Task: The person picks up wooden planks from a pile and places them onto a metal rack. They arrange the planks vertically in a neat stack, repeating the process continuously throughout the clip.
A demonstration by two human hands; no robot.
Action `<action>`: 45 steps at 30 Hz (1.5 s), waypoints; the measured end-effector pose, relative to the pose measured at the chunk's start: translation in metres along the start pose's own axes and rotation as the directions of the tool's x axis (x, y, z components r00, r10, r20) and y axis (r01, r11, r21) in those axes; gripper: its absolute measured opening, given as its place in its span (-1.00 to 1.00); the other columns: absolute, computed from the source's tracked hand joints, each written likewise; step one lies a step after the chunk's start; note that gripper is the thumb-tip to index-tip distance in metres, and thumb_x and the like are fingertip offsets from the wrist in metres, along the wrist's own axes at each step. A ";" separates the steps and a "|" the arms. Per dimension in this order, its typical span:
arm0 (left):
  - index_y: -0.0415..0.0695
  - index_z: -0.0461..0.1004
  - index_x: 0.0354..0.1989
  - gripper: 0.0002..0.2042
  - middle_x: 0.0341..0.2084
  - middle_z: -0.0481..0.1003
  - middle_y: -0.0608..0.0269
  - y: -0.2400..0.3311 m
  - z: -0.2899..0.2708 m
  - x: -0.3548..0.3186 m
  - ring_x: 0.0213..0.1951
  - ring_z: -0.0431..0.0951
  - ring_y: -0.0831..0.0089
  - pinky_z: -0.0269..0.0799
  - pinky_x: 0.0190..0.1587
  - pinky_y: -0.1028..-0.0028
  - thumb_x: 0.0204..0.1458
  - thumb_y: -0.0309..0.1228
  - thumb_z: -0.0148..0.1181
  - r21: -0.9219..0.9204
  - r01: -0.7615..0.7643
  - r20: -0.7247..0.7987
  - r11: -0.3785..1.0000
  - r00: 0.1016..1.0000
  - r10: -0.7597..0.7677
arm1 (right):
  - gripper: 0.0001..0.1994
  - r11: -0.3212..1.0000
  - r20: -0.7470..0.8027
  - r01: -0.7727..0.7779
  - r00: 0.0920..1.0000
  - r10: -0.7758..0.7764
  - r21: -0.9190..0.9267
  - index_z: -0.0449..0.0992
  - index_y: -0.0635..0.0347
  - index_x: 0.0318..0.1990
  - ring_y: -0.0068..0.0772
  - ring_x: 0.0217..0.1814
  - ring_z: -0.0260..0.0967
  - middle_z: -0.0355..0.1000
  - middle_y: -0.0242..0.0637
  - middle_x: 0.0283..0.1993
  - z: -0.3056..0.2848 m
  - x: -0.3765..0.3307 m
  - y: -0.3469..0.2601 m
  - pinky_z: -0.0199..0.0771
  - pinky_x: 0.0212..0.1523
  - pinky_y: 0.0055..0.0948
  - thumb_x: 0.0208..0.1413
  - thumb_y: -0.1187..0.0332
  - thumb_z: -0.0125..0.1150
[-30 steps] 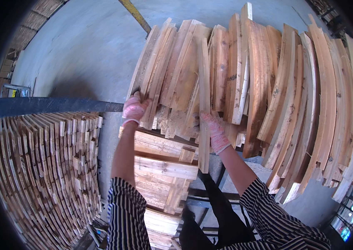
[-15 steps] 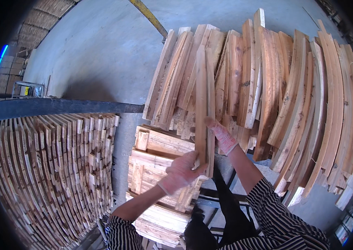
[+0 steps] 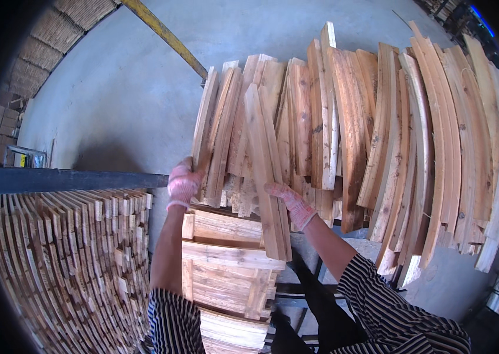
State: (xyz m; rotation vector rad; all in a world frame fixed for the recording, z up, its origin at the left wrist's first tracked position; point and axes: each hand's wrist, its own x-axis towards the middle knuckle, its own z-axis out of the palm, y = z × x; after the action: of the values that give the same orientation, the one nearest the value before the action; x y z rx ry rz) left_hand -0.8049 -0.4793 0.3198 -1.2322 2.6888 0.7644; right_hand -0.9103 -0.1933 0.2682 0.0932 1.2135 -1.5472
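My left hand (image 3: 183, 184), in a pink-and-white work glove, is closed around the near end of a wooden plank (image 3: 204, 121) at the left edge of the plank pile. In the same kind of glove, my right hand (image 3: 291, 205) grips a pair of planks (image 3: 266, 171) by their right side. This pair lies at a slant over the pile, its near end sticking out toward me. Part of my right hand's grip is hidden behind the wood.
Many rough planks (image 3: 350, 141) lie side by side across the far right. Below them stands a stack of nailed wooden panels (image 3: 220, 253). At the left is a tall stack of slats (image 3: 72, 253) beside a dark metal beam (image 3: 78, 180). A yellow bar (image 3: 167, 38) crosses the far floor.
My left hand has let go of the planks in my right hand and moved left and away to another plank. The pair in my right hand has tilted leftward. The view has shifted.
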 end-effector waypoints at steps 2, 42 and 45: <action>-0.30 0.44 0.20 -0.35 -0.09 0.59 -0.20 0.056 -0.024 -0.051 -0.06 0.63 0.01 0.53 0.05 0.24 0.03 -0.08 0.33 -0.472 0.225 0.238 0.853 0.964 -0.122 | -0.33 0.997 0.062 0.073 0.995 -0.074 0.020 0.51 0.15 0.16 -0.25 0.35 0.27 0.49 -0.29 0.18 -0.022 -0.002 0.000 0.16 0.41 -0.26 0.01 -0.11 0.45; -0.29 0.56 0.02 -0.54 -0.07 0.59 0.12 -0.350 0.040 -0.857 -0.07 0.60 0.41 0.54 0.03 0.36 -0.02 -0.31 0.48 -0.952 0.164 0.020 0.260 0.877 -0.480 | 0.01 0.158 0.609 0.643 0.575 0.546 -0.749 0.15 0.07 0.38 -0.07 0.39 0.29 0.28 -0.10 0.32 0.315 -0.358 0.530 0.34 0.36 -0.23 -0.25 0.05 0.59; -0.27 0.51 0.07 -0.44 -0.07 0.58 0.14 -0.347 0.062 -0.858 -0.07 0.59 0.37 0.54 0.05 0.31 -0.06 -0.22 0.52 -0.981 -0.034 -0.145 0.190 0.780 -0.609 | -0.03 0.114 0.637 0.703 0.547 0.544 -0.702 0.15 0.00 0.36 -0.04 0.36 0.29 0.34 -0.08 0.26 0.314 -0.364 0.538 0.37 0.32 -0.11 -0.24 -0.03 0.55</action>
State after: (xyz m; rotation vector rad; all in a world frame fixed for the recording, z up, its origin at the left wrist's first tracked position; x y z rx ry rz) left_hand 0.0168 -0.0511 0.3635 -2.4093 1.7969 2.5734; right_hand -0.1969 -0.0937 0.3033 -1.6314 1.1223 -0.2277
